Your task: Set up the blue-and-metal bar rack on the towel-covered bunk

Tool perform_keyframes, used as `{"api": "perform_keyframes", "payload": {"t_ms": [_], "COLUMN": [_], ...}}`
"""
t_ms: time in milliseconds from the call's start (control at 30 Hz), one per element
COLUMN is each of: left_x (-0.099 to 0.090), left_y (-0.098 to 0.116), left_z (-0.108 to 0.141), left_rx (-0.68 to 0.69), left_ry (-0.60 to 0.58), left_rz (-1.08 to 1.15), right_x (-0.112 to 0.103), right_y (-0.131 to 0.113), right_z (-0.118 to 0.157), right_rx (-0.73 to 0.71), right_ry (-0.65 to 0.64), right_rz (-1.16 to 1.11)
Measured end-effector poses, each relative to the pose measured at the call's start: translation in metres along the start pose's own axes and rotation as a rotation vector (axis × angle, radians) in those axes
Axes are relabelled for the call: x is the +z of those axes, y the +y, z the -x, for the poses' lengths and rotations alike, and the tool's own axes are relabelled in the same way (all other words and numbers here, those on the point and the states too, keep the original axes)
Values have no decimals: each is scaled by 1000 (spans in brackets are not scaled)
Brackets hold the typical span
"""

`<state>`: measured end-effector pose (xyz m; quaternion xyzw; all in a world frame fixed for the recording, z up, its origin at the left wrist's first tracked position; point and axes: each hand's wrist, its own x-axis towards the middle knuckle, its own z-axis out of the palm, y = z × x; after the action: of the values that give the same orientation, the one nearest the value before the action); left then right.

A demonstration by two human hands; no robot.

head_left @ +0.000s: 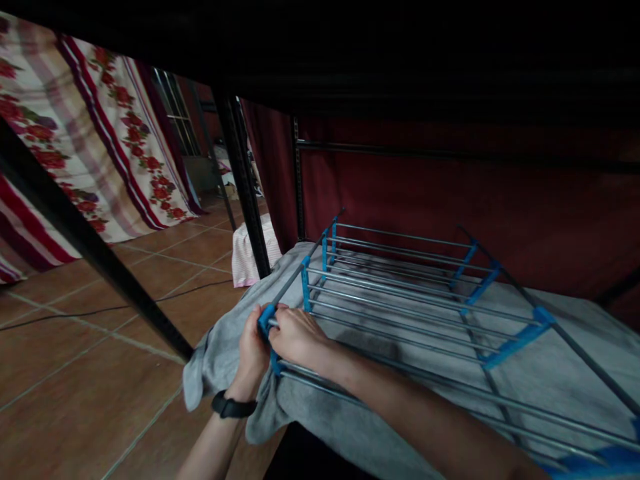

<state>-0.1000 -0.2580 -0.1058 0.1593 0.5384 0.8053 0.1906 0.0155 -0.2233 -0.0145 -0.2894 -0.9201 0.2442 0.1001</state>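
A rack [400,291] of thin metal rods and blue plastic brackets lies on a grey blanket [345,413]. At its near left corner, my left hand [253,343] is wrapped round a blue bracket [267,319] from the outer side. From the inner side, my right hand [295,333] grips the end of a metal rod at the same bracket. Its fingertips are partly hidden behind the rod and the bracket. A black band [233,405] is on my left wrist. My right forearm passes over the near rods.
Dark metal frame posts [245,187] stand at the left, with a low dark surface [400,60] overhead. A dark red curtain [450,200] hangs behind the rack. A cable [125,307] crosses the tiled floor [100,373]. A pale striped cloth [250,250] hangs beside the far post.
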Motion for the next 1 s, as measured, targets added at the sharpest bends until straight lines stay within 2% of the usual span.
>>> {"api": "perform_keyframes", "payload": {"t_ms": [100,233,400,567,767,1000], "left_x": [4,5,4,7,9,7], "left_y": [7,12,12,22,31,26], "left_z": [7,11,11,18,23,19], "left_rx": [-139,-216,-155,-156,-197,-167], "left_ry": [-46,-122,-46,-239,-279,-351], "left_rz": [178,166,155,97,87,61], "right_x": [-8,-12,-8,-8,-7,-7], "right_y": [2,5,5,2,6,9], "right_z": [7,15,18,21,18,16], "right_rx": [-69,-73,-89,-100,-126,-165], "right_ry": [1,-25,-57,-82,-118,-155], "right_rz": [17,98,145,179,173,149]}}
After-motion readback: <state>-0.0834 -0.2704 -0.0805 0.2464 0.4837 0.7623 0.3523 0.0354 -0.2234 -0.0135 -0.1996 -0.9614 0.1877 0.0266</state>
